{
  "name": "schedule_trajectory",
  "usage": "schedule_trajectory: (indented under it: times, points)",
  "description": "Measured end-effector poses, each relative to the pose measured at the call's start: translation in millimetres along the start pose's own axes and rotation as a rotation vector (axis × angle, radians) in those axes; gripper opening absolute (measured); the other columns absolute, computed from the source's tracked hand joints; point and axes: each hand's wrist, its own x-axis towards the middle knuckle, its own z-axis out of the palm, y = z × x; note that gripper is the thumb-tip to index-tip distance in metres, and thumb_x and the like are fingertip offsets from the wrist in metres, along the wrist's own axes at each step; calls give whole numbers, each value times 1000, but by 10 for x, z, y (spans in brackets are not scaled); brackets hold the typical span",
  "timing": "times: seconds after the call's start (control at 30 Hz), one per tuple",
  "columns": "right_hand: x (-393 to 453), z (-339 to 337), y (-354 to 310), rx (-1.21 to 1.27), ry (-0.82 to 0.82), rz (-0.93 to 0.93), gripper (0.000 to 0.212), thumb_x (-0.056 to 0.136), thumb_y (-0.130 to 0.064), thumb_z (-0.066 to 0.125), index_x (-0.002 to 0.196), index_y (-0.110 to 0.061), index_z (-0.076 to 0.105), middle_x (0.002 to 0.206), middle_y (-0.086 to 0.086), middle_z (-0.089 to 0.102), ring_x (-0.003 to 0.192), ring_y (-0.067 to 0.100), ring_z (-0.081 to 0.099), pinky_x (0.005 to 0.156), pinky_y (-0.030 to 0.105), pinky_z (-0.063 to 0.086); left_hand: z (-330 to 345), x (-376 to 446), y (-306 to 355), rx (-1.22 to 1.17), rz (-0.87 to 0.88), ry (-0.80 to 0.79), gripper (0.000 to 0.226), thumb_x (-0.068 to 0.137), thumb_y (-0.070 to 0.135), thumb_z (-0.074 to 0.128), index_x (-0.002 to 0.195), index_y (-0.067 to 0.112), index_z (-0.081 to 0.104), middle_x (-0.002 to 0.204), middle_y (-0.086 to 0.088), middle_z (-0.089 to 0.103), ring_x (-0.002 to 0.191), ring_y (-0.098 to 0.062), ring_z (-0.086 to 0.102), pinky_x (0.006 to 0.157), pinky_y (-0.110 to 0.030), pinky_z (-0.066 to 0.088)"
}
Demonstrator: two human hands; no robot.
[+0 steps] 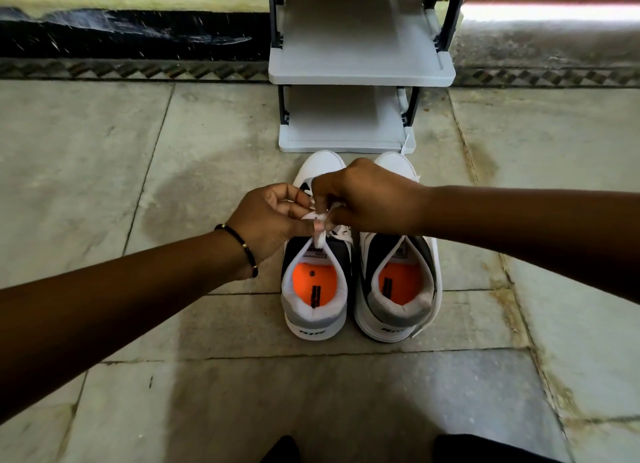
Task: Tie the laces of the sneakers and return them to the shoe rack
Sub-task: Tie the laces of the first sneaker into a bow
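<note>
Two white, grey and black sneakers with orange insoles stand side by side on the stone floor, toes pointing away from me. Over the tongue of the left sneaker (315,296), my left hand (266,220) and my right hand (367,199) both pinch its white laces (319,232), which bunch into a small knot between my fingers. The right sneaker (398,289) stands untouched, a loose lace trailing along its right side. The grey shoe rack (360,71) stands just beyond the toes, its two visible shelves bare.
A dark skirting and a patterned tile border (138,69) run along the wall behind the rack. Open stone floor lies left, right and in front of the sneakers. My dark knees (485,448) show at the bottom edge.
</note>
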Motion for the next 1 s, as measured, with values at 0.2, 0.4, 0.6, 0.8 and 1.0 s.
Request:
schedule_trajectory:
  times: [0.2,0.4,0.6,0.8,1.0]
  points:
    - [-68,74,25,206,-13,237,17,74,-16,73,69,-18,56,45,-13,44,43,-5,50,46,6,33,62,-91,78,421,258,39,27,71,3,71,92,15,59,76,0,70,72,-8,66,69,-8,49]
    - [-115,198,2,276,107,310,37,77,-21,68,58,-29,37,50,-11,44,45,1,47,46,12,32,106,-123,94,464,270,51,16,87,6,50,96,17,58,85,6,68,80,-2,63,75,-11,48]
    - [-114,277,-51,148,153,330,18,80,-31,61,72,-18,51,54,-9,45,51,4,43,47,27,28,74,0,70,300,42,35,22,91,9,46,111,14,54,91,-6,68,69,-13,62,49,-14,51]
    - [-99,215,-58,140,151,319,17,79,-29,62,76,-15,52,57,-9,46,53,4,42,48,28,32,-67,75,65,217,-71,-250,23,91,7,44,108,13,59,89,-3,66,76,-6,62,62,-19,50]
    - [-84,145,-132,-4,91,235,19,83,-29,58,79,-23,41,57,-13,35,61,18,41,51,29,27,-199,109,109,213,-42,-291,14,84,0,54,91,11,59,83,-10,60,70,-12,57,60,-16,50]
